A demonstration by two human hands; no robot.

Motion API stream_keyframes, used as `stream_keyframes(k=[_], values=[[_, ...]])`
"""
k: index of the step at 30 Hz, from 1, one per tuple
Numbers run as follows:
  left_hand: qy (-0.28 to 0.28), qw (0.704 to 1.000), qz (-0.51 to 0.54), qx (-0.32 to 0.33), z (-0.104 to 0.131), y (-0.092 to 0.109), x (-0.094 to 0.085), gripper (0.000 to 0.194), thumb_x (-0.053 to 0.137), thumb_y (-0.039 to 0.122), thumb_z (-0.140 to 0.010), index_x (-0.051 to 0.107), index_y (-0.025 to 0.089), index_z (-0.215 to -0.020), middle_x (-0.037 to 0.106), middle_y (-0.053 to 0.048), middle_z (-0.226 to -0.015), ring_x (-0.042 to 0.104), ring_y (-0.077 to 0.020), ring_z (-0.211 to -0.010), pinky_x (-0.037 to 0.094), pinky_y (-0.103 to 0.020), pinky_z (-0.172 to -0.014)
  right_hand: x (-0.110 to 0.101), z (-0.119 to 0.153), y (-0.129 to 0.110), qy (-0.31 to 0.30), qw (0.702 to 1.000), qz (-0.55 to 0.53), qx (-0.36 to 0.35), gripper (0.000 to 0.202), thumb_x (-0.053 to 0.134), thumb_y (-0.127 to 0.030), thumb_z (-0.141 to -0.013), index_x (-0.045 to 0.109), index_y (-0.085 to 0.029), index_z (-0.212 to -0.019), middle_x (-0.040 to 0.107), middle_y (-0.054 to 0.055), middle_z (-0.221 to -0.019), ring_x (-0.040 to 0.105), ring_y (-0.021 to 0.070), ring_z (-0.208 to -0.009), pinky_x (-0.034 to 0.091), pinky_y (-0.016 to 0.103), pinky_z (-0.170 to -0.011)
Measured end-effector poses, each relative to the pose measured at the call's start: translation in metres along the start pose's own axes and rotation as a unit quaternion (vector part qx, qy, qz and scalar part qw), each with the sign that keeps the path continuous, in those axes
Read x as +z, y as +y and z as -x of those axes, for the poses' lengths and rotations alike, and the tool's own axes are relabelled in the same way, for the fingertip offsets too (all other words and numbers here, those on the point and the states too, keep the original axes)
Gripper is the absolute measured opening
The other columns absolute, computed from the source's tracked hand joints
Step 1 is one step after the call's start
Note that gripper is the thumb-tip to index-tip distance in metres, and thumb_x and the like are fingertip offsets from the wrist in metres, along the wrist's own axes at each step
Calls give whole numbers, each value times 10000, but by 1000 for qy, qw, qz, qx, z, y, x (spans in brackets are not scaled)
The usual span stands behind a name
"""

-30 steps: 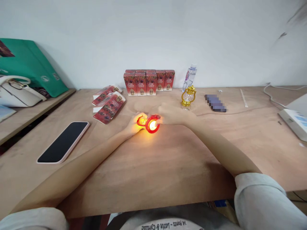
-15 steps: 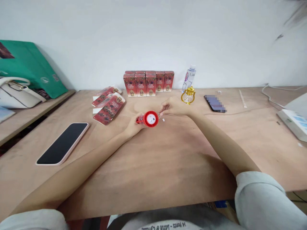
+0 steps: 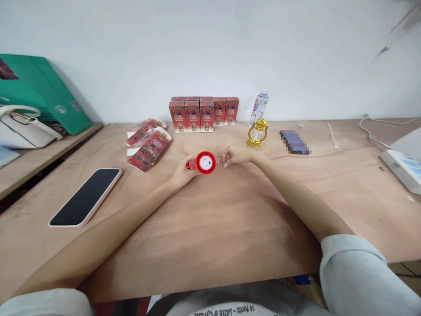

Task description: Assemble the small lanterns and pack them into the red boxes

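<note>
A red lantern [image 3: 205, 163] lies on its side in my left hand [image 3: 185, 171], its round base with a white centre facing me. The fingers of my left hand wrap round its body and are partly hidden behind it. A thin wire piece [image 3: 217, 159] sticks out at the lantern's right edge. Just right of it, my right hand [image 3: 234, 156] has its fingers pressed together near the tabletop, apart from the lantern; whatever they hold, if anything, is too small to name. A gold lantern [image 3: 257, 133] stands upright behind my right hand.
Several red boxes [image 3: 194, 116] stand by the wall, with opened red packaging [image 3: 149, 149] to their left. A bottle [image 3: 259, 107] is behind the gold lantern. One phone [image 3: 87, 197] lies left, another [image 3: 295, 142] right. A white bag [image 3: 28, 129] sits far left.
My right hand has drawn slightly back from the red lantern and lowered. The small white bit beside the lantern no longer shows. My left hand holds the lantern almost as before.
</note>
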State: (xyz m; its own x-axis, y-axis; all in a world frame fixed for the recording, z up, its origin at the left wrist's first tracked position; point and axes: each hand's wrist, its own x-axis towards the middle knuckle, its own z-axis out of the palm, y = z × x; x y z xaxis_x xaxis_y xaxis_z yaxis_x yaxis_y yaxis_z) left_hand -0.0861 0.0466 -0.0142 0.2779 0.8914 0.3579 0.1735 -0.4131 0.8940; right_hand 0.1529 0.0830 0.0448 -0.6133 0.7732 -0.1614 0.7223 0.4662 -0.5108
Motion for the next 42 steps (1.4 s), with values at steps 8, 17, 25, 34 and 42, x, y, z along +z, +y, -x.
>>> stream_keyframes(k=[8, 17, 25, 34, 42], values=[[5, 1000, -2, -14, 0, -1, -1, 476, 845, 353, -542, 640, 158, -925, 697, -69, -960, 647, -239, -934, 527, -431, -890, -17, 17, -20, 60, 990, -116, -57, 268, 776, -388, -641, 694, -141, -703, 680, 26, -681, 574, 117, -637, 437, 252, -615], [18, 999, 8, -44, 2, 3, 1, 500, 839, 347, -560, 649, 167, -986, 707, -66, -1016, 645, -243, -980, 522, -417, -901, -10, 27, -64, 130, 945, -253, -165, 255, 776, -371, -685, 706, -135, -751, 719, 46, -751, 636, 125, -673, 507, 259, -644], [22, 998, 45, -42, 2, 4, 1, 522, 837, 303, -568, 654, 170, -1039, 708, -73, -1076, 644, -243, -1025, 510, -408, -937, -7, 36, -81, 175, 962, -69, -196, 126, 651, -139, -789, 764, -180, -825, 741, 13, -765, 629, 115, -668, 457, 250, -665], [40, 997, 41, -47, 2, 6, 3, 469, 840, 273, -558, 663, 161, -978, 714, -64, -1037, 650, -242, -997, 508, -415, -941, -3, 36, -91, 219, 956, 60, -184, 81, 675, -75, -732, 667, -132, -676, 690, 7, -687, 560, 97, -619, 374, 224, -612], [35, 998, 41, -34, 2, 3, 2, 452, 839, 256, -568, 665, 165, -975, 714, -55, -1006, 651, -225, -973, 511, -406, -933, -1, 34, -93, 242, 944, 99, -201, 127, 621, -32, -730, 680, -139, -697, 692, 17, -690, 568, 115, -639, 391, 238, -633]])
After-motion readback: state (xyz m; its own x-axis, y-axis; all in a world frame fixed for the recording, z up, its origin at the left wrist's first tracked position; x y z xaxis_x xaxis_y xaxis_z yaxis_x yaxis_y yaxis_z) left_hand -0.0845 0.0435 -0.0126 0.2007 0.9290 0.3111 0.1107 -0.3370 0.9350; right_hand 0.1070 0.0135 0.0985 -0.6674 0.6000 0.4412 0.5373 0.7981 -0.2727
